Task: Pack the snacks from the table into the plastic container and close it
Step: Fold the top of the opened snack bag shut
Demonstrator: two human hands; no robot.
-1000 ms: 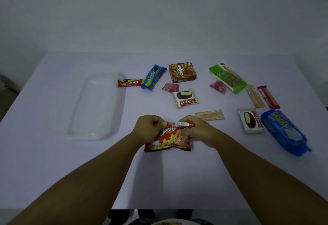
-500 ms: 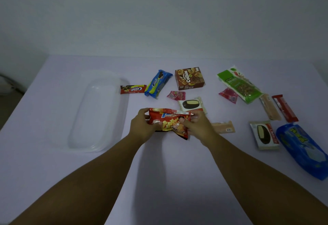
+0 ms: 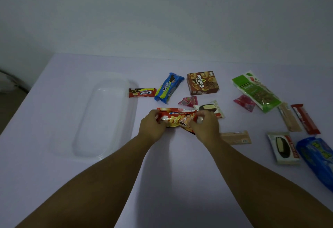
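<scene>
Red snack bag (image 3: 177,118): one, above mid-table, gripped at its ends by left hand (image 3: 153,127) and right hand (image 3: 204,126).
Plastic container (image 3: 100,118): one, left.
Choco pies (image 3: 283,148): two.
Blue bag (image 3: 319,159): cut off right.

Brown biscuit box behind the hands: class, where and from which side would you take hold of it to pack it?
Grip the brown biscuit box across its two long side walls, coming straight down from above. It lies flat, printed face up, with rigid parallel edges and bare table along both sides. The right hand looks nearer, though both hands now hold the red snack bag.
</scene>
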